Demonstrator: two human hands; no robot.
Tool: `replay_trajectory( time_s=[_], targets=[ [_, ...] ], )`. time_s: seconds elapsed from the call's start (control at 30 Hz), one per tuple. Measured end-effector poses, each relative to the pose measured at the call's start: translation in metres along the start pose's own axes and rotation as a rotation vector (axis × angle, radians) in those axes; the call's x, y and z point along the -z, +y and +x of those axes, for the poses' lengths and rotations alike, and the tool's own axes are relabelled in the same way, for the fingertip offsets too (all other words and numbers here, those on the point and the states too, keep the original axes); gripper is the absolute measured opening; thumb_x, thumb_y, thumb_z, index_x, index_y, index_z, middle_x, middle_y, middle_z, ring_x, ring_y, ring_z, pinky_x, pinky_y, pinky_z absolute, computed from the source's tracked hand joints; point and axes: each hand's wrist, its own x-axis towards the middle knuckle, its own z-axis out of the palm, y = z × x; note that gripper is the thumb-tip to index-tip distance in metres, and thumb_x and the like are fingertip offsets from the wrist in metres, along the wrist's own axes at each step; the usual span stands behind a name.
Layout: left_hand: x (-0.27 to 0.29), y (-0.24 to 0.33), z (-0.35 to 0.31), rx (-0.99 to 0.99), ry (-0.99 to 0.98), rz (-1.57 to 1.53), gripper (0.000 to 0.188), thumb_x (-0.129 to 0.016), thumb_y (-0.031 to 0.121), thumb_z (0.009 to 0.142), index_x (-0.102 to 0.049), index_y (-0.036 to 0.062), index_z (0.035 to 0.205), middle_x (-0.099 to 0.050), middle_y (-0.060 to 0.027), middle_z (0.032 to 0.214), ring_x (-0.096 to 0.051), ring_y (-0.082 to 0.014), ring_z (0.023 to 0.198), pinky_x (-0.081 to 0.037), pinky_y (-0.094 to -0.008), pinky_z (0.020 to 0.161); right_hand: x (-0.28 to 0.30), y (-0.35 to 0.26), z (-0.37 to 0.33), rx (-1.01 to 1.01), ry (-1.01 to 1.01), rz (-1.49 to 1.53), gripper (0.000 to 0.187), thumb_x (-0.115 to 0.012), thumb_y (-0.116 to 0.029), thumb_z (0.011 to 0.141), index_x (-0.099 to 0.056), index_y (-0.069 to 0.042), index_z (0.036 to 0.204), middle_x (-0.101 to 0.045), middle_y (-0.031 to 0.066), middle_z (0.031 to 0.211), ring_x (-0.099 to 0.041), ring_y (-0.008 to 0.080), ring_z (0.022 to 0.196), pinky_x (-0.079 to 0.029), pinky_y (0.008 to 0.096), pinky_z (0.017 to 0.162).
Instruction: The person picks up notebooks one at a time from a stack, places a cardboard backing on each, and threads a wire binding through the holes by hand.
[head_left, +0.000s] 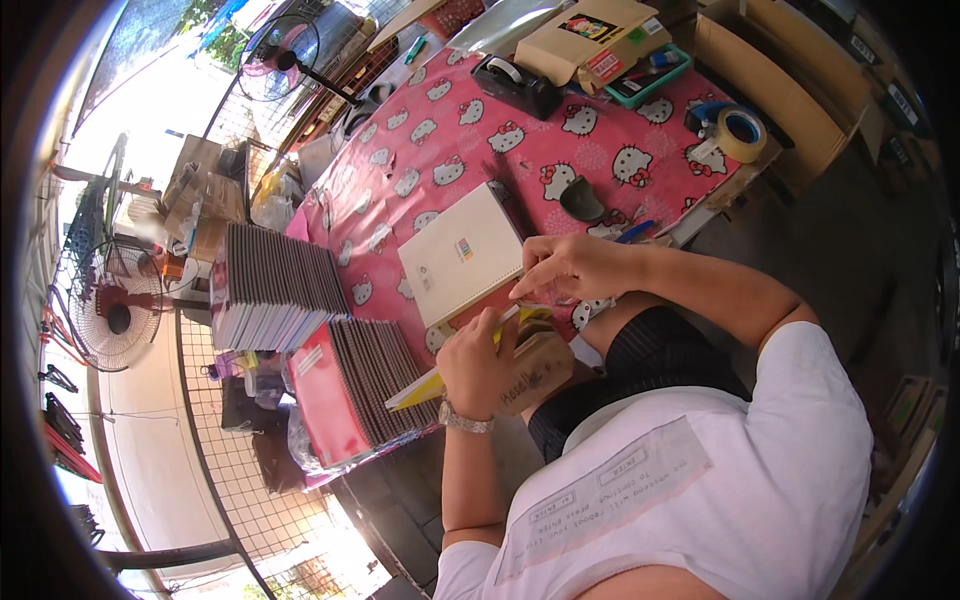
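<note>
My left hand (474, 368), with a metal watch at the wrist, is closed on a thin yellow and white booklet (412, 394) seen nearly edge-on. Beneath it, by my lap, is a tan cardboard-like piece (538, 378) with handwriting. My right hand (572, 268) has curled fingers at the near right corner of a spiral notebook (462, 255) with a pale cover, lying on the table. What those fingers pinch, if anything, is too small to make out. Some red shows below the notebook's near edge.
Two tall stacks of spiral notebooks, one far (278, 290) and one near (365, 385), stand on the left. The pink table cover (520, 150) bears a black tape dispenser (517, 86), a dark green scoop-like piece (581, 200) and tape rolls (740, 134). Open cardboard boxes (780, 80) stand at right.
</note>
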Motion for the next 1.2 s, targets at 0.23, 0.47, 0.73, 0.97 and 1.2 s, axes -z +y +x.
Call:
replay_trajectory(
  time_s=[0.23, 0.47, 0.73, 0.97, 1.2],
  targets=[
    [0.001, 0.000, 0.000, -0.010, -0.007, 0.003, 0.019, -0.065, 0.027, 0.091, -0.062, 0.0083, 0.091, -0.067, -0.0111, 0.077, -0.066, -0.0321, 0.068, -0.050, -0.0419, 0.060, 0.001, -0.002, 0.002, -0.002, -0.063, -0.015, 0.045, -0.061, 0.009, 0.081, -0.068, -0.012, 0.119, -0.058, 0.0087, 0.095, -0.066, 0.0276, 0.089, -0.053, 0.0363, 0.075],
    [-0.003, 0.011, 0.004, -0.103, 0.105, 0.024, 0.025, -0.065, 0.018, 0.090, -0.059, 0.0060, 0.111, -0.069, -0.0158, 0.089, -0.067, -0.0340, 0.080, -0.051, -0.0431, 0.067, -0.001, -0.014, 0.006, -0.075, -0.100, -0.029, 0.027, -0.057, -0.011, 0.095, -0.058, -0.005, 0.121, -0.063, 0.0155, 0.102, -0.067, 0.0343, 0.092, -0.052, 0.0398, 0.075],
    [-0.014, 0.012, -0.005, -0.121, 0.070, 0.024, 0.025, -0.066, 0.019, 0.087, -0.057, 0.0070, 0.108, -0.066, -0.0085, 0.091, -0.065, -0.0277, 0.082, -0.049, -0.0397, 0.071, 0.023, 0.020, 0.017, -1.104, -0.080, 0.472, 0.051, -0.048, -0.045, 0.100, -0.051, 0.000, 0.123, -0.062, 0.0303, 0.103, -0.070, 0.0394, 0.077, -0.057, 0.0409, 0.072],
    [-0.009, 0.000, -0.022, -0.324, 0.022, -0.055, 0.019, -0.068, 0.013, 0.085, -0.061, 0.0066, 0.101, -0.069, -0.0093, 0.090, -0.067, -0.0286, 0.082, -0.051, -0.0392, 0.070, -0.004, 0.123, -0.031, -0.992, 0.077, -0.809, 0.060, -0.062, -0.054, 0.088, -0.053, -0.006, 0.122, -0.050, 0.0226, 0.123, -0.056, 0.0395, 0.115, -0.049, 0.0542, 0.091],
    [-0.009, 0.005, -0.023, -0.350, 0.104, -0.120, 0.023, -0.068, 0.012, 0.080, -0.063, 0.0076, 0.103, -0.070, -0.0080, 0.091, -0.068, -0.0269, 0.081, -0.051, -0.0386, 0.071, -0.010, 0.151, -0.022, -0.936, 0.127, -1.029, 0.060, -0.068, -0.050, 0.084, -0.050, -0.011, 0.126, -0.044, 0.0221, 0.134, -0.041, 0.0421, 0.128, -0.039, 0.0537, 0.102]
  ],
)
